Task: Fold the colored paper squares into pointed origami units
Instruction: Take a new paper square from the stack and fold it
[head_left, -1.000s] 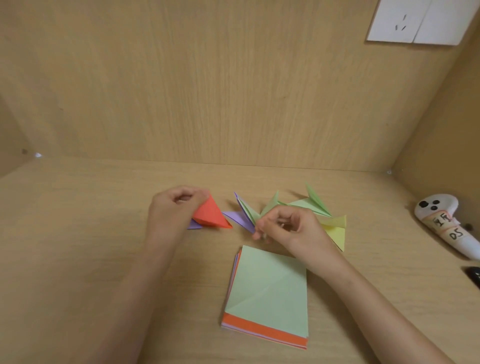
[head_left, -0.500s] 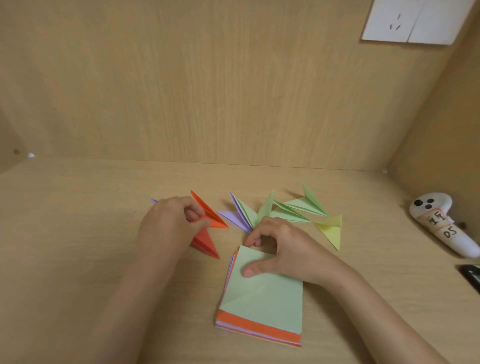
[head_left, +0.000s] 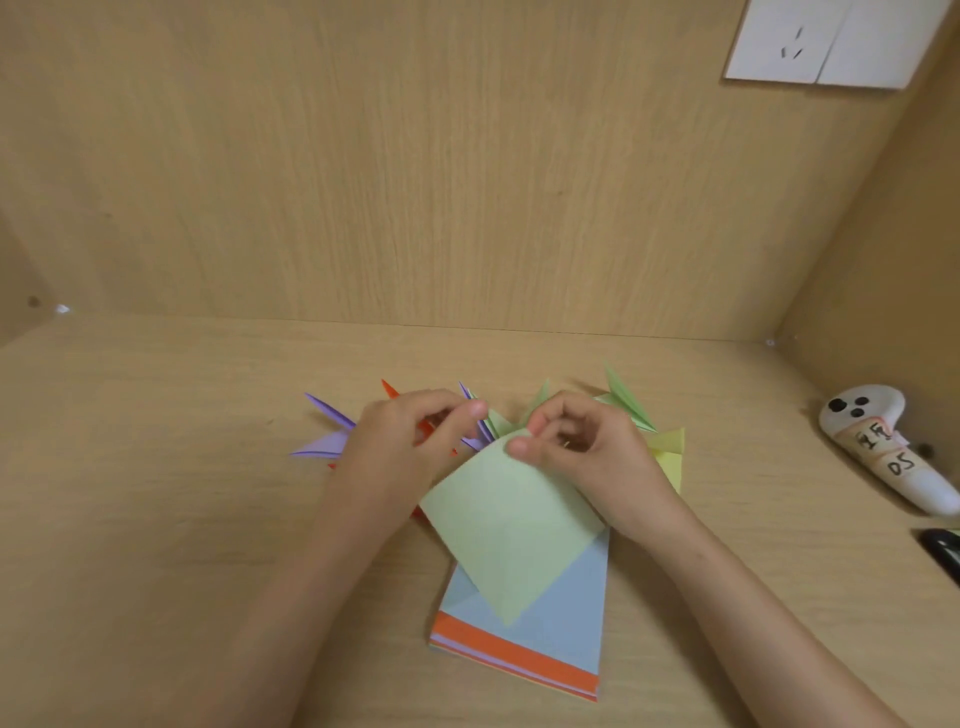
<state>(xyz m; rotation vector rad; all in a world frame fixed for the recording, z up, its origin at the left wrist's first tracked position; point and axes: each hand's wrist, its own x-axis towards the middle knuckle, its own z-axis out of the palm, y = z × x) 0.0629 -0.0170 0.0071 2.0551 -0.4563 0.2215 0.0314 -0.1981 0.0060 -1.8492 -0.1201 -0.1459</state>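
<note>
Our right grip (head_left: 592, 457) pinches the top corner of a pale green sheet (head_left: 511, 525), held corner-down over the stack of colored squares (head_left: 566, 618) on the surface (head_left: 156, 519). Our left grip (head_left: 400, 447) curls beside the sheet's upper left edge; we cannot tell whether it holds anything. Folded pointed units (head_left: 324, 444) lie just behind.

The scene is lit evenly by warm, diffuse light, and the desk (head_left: 156, 519) is rendered matte and moderately bright. Only faint, soft-edged shadows are cast beneath the forearms and along the near side of the white controller (head_left: 883, 441). The left hand (head_left: 400, 447), the right hand (head_left: 587, 452) and the green sheet (head_left: 509, 519) are slightly softened by blur. Straight lines are bowed toward the edges, and the socket plate (head_left: 831, 41) is skewed by wide-angle distortion.
</note>
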